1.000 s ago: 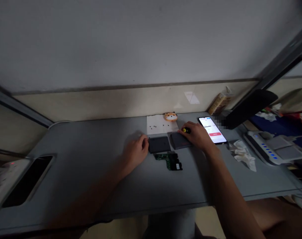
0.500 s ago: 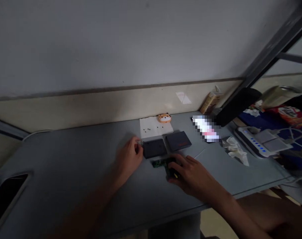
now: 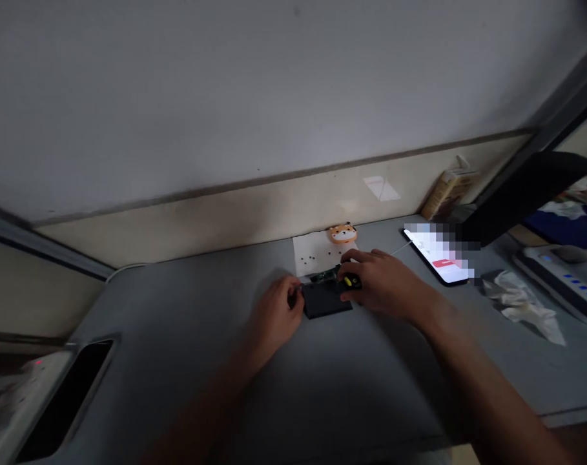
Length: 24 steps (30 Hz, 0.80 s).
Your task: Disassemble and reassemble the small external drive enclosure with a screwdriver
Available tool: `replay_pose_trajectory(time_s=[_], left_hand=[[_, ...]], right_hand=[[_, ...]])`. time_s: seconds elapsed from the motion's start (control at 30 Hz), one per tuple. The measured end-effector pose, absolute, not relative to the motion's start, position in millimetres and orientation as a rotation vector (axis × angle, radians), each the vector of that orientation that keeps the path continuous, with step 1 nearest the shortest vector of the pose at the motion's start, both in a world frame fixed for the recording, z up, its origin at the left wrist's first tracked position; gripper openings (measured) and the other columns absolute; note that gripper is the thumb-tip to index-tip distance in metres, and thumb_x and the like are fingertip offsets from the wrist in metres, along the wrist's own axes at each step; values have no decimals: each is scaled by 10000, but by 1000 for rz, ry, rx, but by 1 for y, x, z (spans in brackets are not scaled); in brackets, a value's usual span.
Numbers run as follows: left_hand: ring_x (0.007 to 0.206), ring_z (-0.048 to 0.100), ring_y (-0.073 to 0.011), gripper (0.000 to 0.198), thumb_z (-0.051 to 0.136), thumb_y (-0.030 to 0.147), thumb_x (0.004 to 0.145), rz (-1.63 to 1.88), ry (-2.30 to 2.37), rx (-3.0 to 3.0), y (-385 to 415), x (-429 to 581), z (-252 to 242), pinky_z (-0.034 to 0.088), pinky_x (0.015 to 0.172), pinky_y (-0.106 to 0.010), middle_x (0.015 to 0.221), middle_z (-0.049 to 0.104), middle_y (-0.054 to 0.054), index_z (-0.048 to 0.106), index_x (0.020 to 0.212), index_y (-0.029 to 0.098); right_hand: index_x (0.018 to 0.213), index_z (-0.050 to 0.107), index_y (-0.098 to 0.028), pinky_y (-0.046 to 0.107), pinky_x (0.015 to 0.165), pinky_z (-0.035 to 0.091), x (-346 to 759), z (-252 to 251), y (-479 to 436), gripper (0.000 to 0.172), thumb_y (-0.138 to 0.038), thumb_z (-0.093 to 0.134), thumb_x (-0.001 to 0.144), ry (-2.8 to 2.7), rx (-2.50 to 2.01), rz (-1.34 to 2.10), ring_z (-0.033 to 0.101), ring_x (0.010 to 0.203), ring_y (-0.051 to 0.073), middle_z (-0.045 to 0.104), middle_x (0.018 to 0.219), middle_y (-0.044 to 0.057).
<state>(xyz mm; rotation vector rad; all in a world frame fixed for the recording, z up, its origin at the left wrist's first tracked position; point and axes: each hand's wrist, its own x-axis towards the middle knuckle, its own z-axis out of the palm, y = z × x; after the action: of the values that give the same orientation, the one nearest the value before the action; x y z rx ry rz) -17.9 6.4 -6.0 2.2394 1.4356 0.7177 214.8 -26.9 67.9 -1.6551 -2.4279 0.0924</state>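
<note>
A flat black case lies on the desk in front of me. My left hand has its fingers closed at the left edge of this case. Over the case's upper right part, my right hand grips a green circuit board together with a black-and-yellow screwdriver. The screwdriver's thin shaft points away to the upper right. The board's left end hovers over or touches the case's far edge; I cannot tell which. Behind them, a white sheet carries several tiny dark screws.
An orange animal-face case sits on the sheet's far corner. To the right are a lit phone, crumpled tissue, a drink carton and a white power strip. A dark-screened device lies at left.
My right hand has carried the circuit board and screwdriver from the near side up over the case. The second black case is now hidden. The view has swung left.
</note>
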Motion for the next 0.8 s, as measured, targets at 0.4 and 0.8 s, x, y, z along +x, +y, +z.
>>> replay_pose_trajectory(time_s=[0.4,0.8], left_hand=[[793,651,-194,146,494,106,879,857,1326,2403,7,-19,-11,519,713,-293,818,642,-20,582,885,223],[810,666,-195,174,524,123,896,885,1300,2443,7,-20,-16,524,718,-294,840,655,-23,622,1000,222]], right_hand=[[1031,763,-212,436,876,563,208,44,-30,262,-338,831,812,-2399,-1449,190,729,920,260,722,1176,113],[1021,765,-206,435,879,569,210,37,-32,258,-345,829,813,-2330,-1381,183,731,901,244,723,1180,103]])
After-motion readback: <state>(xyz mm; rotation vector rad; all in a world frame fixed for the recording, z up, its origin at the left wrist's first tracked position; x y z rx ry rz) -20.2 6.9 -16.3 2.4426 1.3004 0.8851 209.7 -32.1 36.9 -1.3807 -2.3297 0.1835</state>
